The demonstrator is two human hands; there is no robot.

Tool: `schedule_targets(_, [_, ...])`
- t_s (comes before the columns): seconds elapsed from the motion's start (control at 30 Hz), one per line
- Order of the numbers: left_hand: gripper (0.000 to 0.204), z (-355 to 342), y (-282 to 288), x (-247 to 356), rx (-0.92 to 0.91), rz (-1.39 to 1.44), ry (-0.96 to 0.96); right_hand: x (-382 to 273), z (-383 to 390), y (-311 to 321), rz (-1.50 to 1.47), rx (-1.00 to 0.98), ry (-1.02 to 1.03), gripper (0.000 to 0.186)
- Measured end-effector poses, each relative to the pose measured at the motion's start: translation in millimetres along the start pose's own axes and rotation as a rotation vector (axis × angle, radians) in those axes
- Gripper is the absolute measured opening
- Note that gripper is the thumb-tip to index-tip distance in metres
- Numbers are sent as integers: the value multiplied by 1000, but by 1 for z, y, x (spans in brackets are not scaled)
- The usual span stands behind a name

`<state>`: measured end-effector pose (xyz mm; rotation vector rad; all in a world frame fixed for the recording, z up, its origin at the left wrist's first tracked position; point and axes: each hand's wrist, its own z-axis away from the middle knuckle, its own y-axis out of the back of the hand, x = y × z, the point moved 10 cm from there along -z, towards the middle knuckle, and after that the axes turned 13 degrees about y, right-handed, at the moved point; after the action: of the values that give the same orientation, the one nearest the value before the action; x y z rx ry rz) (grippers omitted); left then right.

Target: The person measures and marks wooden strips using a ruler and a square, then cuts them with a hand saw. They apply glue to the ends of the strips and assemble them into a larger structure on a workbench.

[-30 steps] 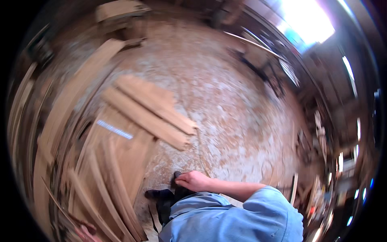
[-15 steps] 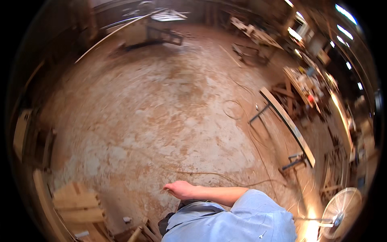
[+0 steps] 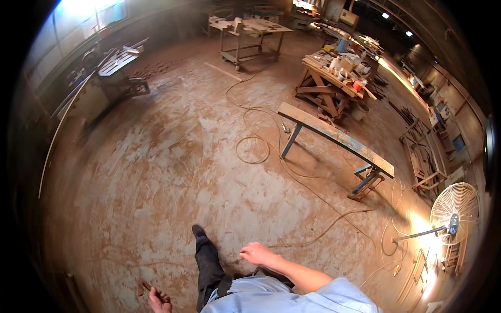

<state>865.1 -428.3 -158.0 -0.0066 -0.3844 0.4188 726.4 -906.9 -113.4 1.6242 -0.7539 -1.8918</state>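
Observation:
My left hand (image 3: pixel 159 301) is at the lower edge, its fingers curled around a small brown object (image 3: pixel 143 285) with a flat end; its exact kind is unclear. My right hand (image 3: pixel 257 254) hangs in front of my body with the fingers bent inward. Whatever it holds, if anything, is hidden. Neither hand touches a bench. Below them lies the stained concrete floor (image 3: pixel 177 182), and one dark shoe (image 3: pixel 198 230) is stepping forward.
A long narrow bench (image 3: pixel 334 136) stands ahead on the right, with a hose (image 3: pixel 253 150) looped beside it. Beyond are a cluttered wooden workbench (image 3: pixel 326 78) and a wheeled table (image 3: pixel 255 27). A pedestal fan (image 3: pixel 454 214) stands right; a machine table (image 3: pixel 120 61) is far left.
My view has swung right, so the bench, fan and workbench sit further left or more fully in view. My left hand and a leg have come into sight; the stacked boards at lower left have gone.

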Motion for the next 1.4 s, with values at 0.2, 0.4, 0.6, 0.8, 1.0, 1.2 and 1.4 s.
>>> schedule_targets(0.2, [23, -146, -117, 48, 126, 80, 214, 109, -47, 126, -88, 303, -408, 35])
schedule_targets(0.4, [21, -133, -404, 207, -66, -45, -2, 241, -32, 136, -358, 344, -724, 32])
schedule_targets(0.6, [12, -43, -756, 265, -398, -461, -365, 264, 57, 101, -1110, 1127, -1320, 14])
schedule_targets(0.8, [7, -34, -1014, 156, -622, -724, -272, 305, 25, 61, -1303, 996, -1704, 18])
schedule_targets(1.0, [5, -21, -1205, 163, -596, -808, -390, 473, -160, 273, -1083, 1013, -1325, 16])
schedule_targets(1.2, [14, -29, -1381, 226, -562, -601, -513, 620, -370, 601, -925, 1023, -917, 12])
schedule_targets(1.4, [25, -54, -1583, 285, -608, -367, -734, 774, -478, 755, -884, 1058, -908, 16])
